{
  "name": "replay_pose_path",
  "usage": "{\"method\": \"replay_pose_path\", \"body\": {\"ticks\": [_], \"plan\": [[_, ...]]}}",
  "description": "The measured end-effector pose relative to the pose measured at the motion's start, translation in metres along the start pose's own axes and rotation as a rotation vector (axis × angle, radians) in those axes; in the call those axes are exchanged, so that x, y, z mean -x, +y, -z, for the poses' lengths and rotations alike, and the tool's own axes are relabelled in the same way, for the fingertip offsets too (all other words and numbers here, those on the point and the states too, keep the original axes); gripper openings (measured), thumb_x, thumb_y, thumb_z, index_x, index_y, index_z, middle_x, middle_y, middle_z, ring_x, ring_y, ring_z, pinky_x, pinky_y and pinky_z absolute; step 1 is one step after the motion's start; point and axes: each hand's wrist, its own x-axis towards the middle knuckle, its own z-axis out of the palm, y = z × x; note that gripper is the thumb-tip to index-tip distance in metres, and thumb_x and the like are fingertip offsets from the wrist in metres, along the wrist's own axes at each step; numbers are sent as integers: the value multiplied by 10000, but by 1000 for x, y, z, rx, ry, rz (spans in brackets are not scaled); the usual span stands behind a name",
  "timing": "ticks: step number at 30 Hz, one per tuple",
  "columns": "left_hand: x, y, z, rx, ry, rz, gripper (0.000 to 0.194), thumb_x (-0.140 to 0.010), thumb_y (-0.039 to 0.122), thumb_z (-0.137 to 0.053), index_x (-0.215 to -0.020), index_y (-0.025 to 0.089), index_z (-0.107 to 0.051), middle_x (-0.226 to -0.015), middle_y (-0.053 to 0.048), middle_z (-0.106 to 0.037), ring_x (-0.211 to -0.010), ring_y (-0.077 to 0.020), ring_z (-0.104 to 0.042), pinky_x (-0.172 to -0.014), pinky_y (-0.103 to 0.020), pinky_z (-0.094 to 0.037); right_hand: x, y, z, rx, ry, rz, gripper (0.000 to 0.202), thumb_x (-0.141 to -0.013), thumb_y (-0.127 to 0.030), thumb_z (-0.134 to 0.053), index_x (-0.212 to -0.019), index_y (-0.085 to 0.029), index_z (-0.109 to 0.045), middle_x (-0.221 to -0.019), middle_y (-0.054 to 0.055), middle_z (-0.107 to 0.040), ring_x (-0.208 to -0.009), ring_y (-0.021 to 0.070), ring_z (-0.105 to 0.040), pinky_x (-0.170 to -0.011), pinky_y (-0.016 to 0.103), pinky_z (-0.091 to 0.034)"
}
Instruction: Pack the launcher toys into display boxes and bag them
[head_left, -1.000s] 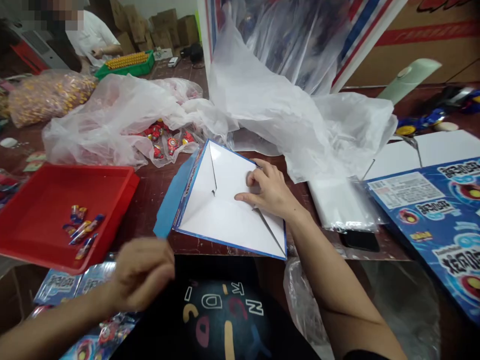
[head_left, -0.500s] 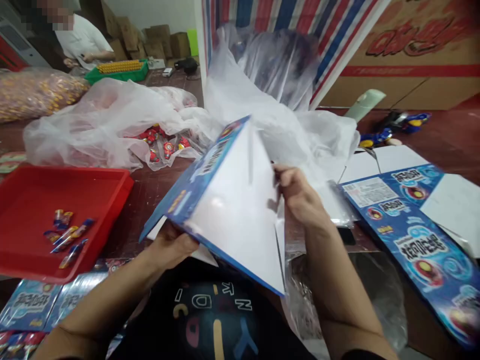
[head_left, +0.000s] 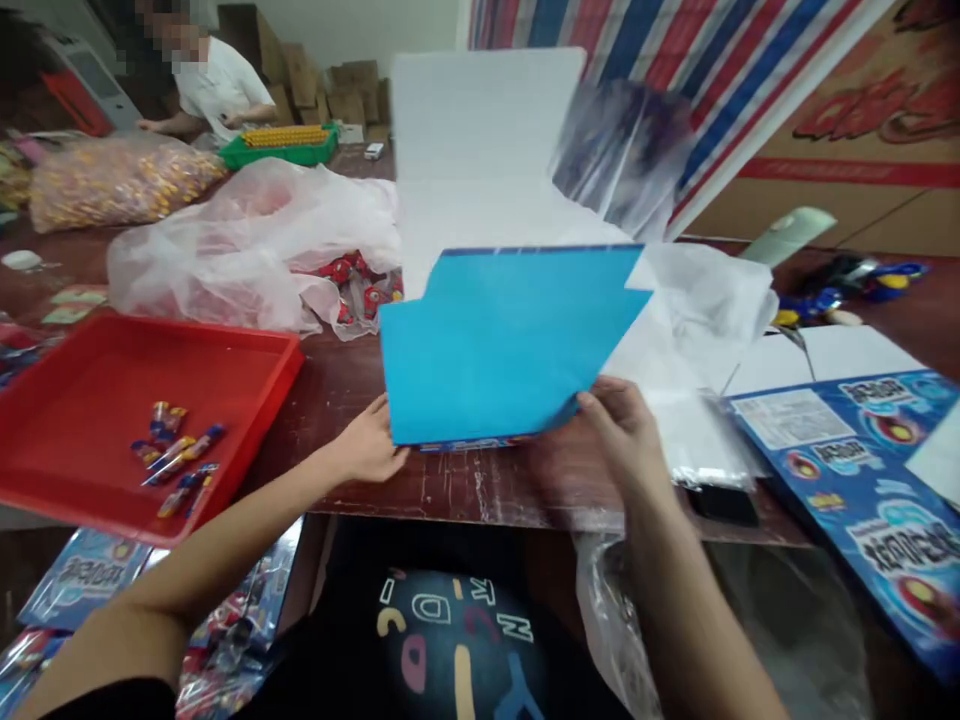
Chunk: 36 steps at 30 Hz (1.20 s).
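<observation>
A cardboard display box (head_left: 510, 350) with bright blue panels stands partly folded in front of me, its tall white back panel (head_left: 480, 130) upright and slightly blurred. My left hand (head_left: 367, 442) grips the lower left corner, with some fingers hidden behind the card. At the lower right corner my right hand (head_left: 622, 420) pinches the blue edge between thumb and fingers. To the left lies a red tray (head_left: 247, 345) with several small blue-and-yellow capped tubes (head_left: 176, 455). Flat printed blue card sheets (head_left: 832, 500) lie at the right.
Behind the box are a white plastic bag (head_left: 255, 220) with red toys (head_left: 360, 285) and a striped sack (head_left: 637, 40). A co-worker (head_left: 221, 90) is at the far left by a green tray (head_left: 300, 152). Clear plastic bags (head_left: 697, 440) lie beside my right hand.
The box has swung from tilted, white side towards me, to upright with blue panels facing me and the white panel raised. Both hands have shifted to its lower corners.
</observation>
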Motion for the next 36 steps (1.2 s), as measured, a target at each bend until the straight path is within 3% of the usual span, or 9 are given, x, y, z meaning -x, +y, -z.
{"method": "replay_pose_path", "body": {"ticks": [3,5,9,15,20,23,26,30,36], "plan": [[50,-6,-9,9,198,104,468,-790,226,-728,-1257,213,-702,-1270,-153,-703,-1300,-402,-609,-1157,-645,-463,22,9,-31,-22,-18,-10,293,-920,-456,-736,-1118,-255,-658,-1096,68,-733,-1041,237,-706,-964,441,-576],[72,7,-8,89,442,200,773,-841,202,-706,-1564,258,-438,-1495,-173,-559,-1412,-370,-539,-1164,-593,-484,32,4,-47,-37,-4,28,279,-940,-401,-731,-1168,-263,-649,-1129,67,-734,-1067,231,-711,-972,426,-584],[80,41,13,273,801,282,1019,-850,90,-678,-1689,367,-170,-1714,-131,-288,-1535,-312,-415,-1236,-513,-428,33,-6,-72,-86,-78,102,419,-967,-344,-714,-1360,-291,-577,-1137,60,-727,-1019,204,-715,-897,388,-607],[52,29,41,247,799,349,893,-899,165,-714,-1658,274,-257,-1645,-165,-392,-1529,-298,-416,-1297,-522,-321,22,5,-99,61,-260,199,354,-1040,-366,-578,-1380,-283,-531,-1228,92,-674,-1099,224,-685,-987,442,-586],[16,7,22,385,853,363,673,-961,500,-706,-1453,199,-361,-1534,-198,-480,-1412,-259,-527,-1270,-469,-354,21,-6,-123,-15,-148,215,450,-1032,-453,-553,-1419,-277,-404,-1372,140,-576,-1287,253,-608,-1116,479,-523],[4,-1,3,544,815,348,948,-753,764,-787,-1417,215,-392,-1431,-184,-563,-1277,-291,-611,-1154,-460,-482,17,-9,-133,-72,-140,176,873,-854,-702,-705,-1512,-267,-329,-1467,166,-517,-1350,313,-561,-1140,506,-509],[-4,-15,-10,730,690,411,1076,-541,964,-742,-1296,218,-564,-1148,-134,-696,-983,-292,-694,-931,-457,-596,6,1,-138,-172,-375,-6,1025,-587,-883,-792,-1362,-262,-537,-1272,130,-670,-1162,340,-664,-1017,510,-584],[-28,-30,-4,760,591,449,875,-645,894,-760,-1117,164,-671,-1013,-142,-728,-941,-308,-704,-891,-471,-605,-16,14,-143,-209,-440,-177,812,-671,-932,-681,-1090,-236,-664,-1067,104,-756,-965,298,-714,-887,483,-620],[-28,-15,14,606,496,468,732,-855,720,-735,-1284,154,-557,-1269,-181,-679,-1165,-310,-666,-1048,-473,-548,-22,20,-138,-174,-355,-145,708,-726,-860,-714,-1038,-224,-695,-1020,100,-767,-949,300,-713,-880,489,-614]]}}
